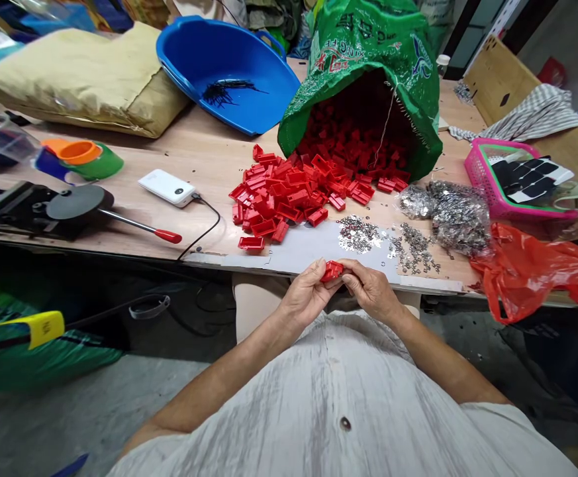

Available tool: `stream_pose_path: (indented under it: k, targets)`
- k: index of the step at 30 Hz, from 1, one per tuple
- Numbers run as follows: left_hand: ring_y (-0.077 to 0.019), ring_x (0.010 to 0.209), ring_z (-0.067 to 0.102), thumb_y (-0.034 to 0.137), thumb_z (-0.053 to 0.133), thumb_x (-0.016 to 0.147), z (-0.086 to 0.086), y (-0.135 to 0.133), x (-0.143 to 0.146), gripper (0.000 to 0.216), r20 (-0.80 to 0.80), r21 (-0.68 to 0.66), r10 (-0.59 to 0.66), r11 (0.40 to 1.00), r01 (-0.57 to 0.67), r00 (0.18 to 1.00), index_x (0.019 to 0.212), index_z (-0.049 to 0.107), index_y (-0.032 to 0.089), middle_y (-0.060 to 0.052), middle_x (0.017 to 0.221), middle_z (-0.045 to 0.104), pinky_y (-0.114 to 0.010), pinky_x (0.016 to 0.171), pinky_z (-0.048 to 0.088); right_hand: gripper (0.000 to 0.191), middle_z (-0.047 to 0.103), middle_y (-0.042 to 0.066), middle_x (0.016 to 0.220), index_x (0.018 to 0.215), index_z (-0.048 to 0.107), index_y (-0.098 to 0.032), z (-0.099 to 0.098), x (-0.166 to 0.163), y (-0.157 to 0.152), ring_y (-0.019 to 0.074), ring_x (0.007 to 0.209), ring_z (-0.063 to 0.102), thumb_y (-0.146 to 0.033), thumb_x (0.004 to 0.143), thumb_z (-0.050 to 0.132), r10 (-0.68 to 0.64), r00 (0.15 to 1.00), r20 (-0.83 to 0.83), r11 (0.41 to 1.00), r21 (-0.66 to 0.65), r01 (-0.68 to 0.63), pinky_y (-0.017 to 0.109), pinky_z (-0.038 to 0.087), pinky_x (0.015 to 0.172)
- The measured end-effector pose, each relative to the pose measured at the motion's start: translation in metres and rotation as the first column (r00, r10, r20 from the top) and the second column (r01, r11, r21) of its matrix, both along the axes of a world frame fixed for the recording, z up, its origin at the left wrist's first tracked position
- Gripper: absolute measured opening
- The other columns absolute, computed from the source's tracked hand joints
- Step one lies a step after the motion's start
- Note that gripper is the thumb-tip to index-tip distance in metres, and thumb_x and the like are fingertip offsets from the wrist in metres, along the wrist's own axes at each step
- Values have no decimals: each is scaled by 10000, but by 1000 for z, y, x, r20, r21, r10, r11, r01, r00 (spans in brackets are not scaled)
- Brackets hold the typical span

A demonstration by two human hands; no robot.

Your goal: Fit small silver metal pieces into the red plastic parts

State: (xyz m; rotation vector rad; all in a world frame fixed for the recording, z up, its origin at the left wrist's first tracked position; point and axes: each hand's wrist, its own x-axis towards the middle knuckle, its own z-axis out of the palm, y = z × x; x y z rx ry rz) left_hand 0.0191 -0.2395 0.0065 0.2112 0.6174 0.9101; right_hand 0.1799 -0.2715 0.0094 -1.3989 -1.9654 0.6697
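Between my two hands, just off the table's front edge, is a small red plastic part (332,271). The fingers of my left hand (307,291) are closed on its left side. My right hand (372,287) pinches at its right end; whether a small metal piece sits in those fingertips I cannot tell. Beyond my hands lies a heap of red box-shaped plastic parts (289,192), spilling from the mouth of a green woven sack (368,40). Small shiny metal pieces (358,234) are spread in front of my right hand, with a duller pile (415,248) beside them.
On the right are clear bags of metal pieces (460,215), a red plastic bag (541,271) and a pink basket (475,165). Leftward stand a white power bank (168,188) with a cable, a red-handled lever tool (80,204), a blue basin (184,59) and a tan sack (85,79).
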Motion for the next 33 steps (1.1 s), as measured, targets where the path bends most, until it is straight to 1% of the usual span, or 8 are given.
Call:
stream_pose_path:
  k: [9, 15, 17, 20, 22, 26, 30, 33]
  targets:
    - [-95, 717, 606, 237, 719, 816, 0, -7, 6, 211, 6, 33, 35, 999, -35, 999, 672, 592, 149, 6, 711, 603, -284, 863, 555, 315, 731, 57, 1038, 1166, 639, -247, -13, -6, -1, 200, 825, 678, -353, 1012, 386, -99, 995, 3, 984, 149, 97, 312, 497, 770]
    - [-169, 896, 683, 263, 773, 766, -10, -13, -2, 238, -55, 42, -87, 995, 89, 995, 723, 571, 146, -35, 832, 682, -351, 940, 545, 351, 704, 14, 808, 1193, 639, -258, -16, 14, -7, 164, 713, 653, -389, 1018, 364, -144, 985, -92, 989, -57, 140, 271, 484, 673]
    - [-210, 922, 701, 255, 793, 743, -22, -15, -10, 278, -144, 5, -198, 980, 201, 969, 706, 541, 144, -49, 849, 692, -333, 844, 577, 360, 662, -3, 709, 1197, 633, -244, -16, 37, -8, 161, 620, 612, -408, 1012, 370, -263, 965, -24, 958, -123, 258, 267, 450, 595]
    - [-210, 832, 718, 244, 794, 741, -50, -16, -18, 263, -325, -100, -336, 942, 321, 884, 727, 554, 138, -71, 833, 694, -240, 639, 570, 265, 700, 46, 892, 1071, 666, -203, -19, 77, -6, 197, 800, 644, -355, 964, 478, -458, 876, 153, 885, -12, 465, 294, 459, 702]
    - [-180, 783, 711, 194, 759, 772, -70, -13, -18, 175, -437, -209, -347, 936, 281, 830, 769, 601, 119, -90, 815, 698, -239, 673, 575, 204, 701, 68, 977, 1006, 682, -196, -22, 96, -3, 227, 899, 636, -293, 930, 518, -511, 802, 309, 853, 67, 518, 318, 449, 764]
    - [-174, 891, 695, 54, 729, 747, -101, -4, -11, 182, -499, -222, -302, 951, 217, 813, 900, 652, 116, -105, 935, 715, -292, 854, 560, 181, 698, 64, 995, 994, 695, -219, -26, 107, 4, 232, 901, 623, -256, 908, 540, -479, 722, 499, 860, 102, 500, 319, 431, 731]
    - [-237, 1101, 633, 50, 813, 624, -104, 1, -12, 383, -532, -158, -248, 969, 192, 810, 970, 682, 148, -114, 1121, 699, -337, 939, 504, 166, 698, 59, 1004, 993, 699, -232, -28, 101, 15, 229, 915, 611, -256, 900, 563, -417, 718, 557, 897, 124, 424, 314, 417, 718]
    - [-266, 1024, 649, 184, 856, 599, -88, 1, -25, 374, -598, -34, -313, 930, 366, 738, 940, 714, 124, -123, 1029, 721, -350, 862, 513, 122, 701, 45, 941, 898, 693, -232, -29, 100, 22, 222, 897, 611, -264, 897, 575, -365, 729, 579, 918, 96, 384, 313, 407, 717]
